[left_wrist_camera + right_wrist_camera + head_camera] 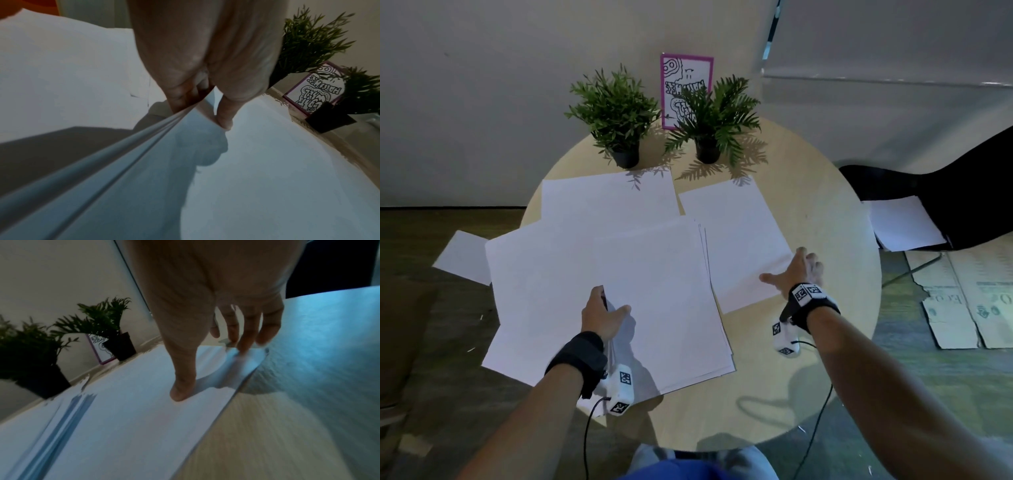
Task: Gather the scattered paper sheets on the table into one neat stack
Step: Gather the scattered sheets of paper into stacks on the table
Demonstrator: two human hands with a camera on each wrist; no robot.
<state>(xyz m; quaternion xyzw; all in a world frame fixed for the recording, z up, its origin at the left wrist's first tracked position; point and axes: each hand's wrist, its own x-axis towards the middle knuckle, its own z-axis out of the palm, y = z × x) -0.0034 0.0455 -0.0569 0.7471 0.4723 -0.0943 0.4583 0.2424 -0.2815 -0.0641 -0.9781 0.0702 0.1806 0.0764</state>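
A stack of white sheets [661, 301] lies on the round wooden table [825, 222], roughly squared. My left hand [613, 310] pinches its left edge, thumb [224, 116] on top and fingers [185, 97] underneath, lifting that edge a little. A single sheet [736, 233] lies to the right of the stack. My right hand [786, 267] rests spread on that sheet's near right corner, thumb [180, 392] pressed flat on the sheet [133, 410] and fingertips [244, 344] at its right edge. More loose sheets lie at the back left [606, 195] and under the stack at the left [534, 274].
Two potted plants [616, 113] [715, 116] and a pink-framed picture [686, 78] stand at the table's far edge. One sheet [462, 255] lies on the floor at the left, and more sheets [904, 222] lie on a black chair at the right. Flattened cardboard [969, 301] covers the floor.
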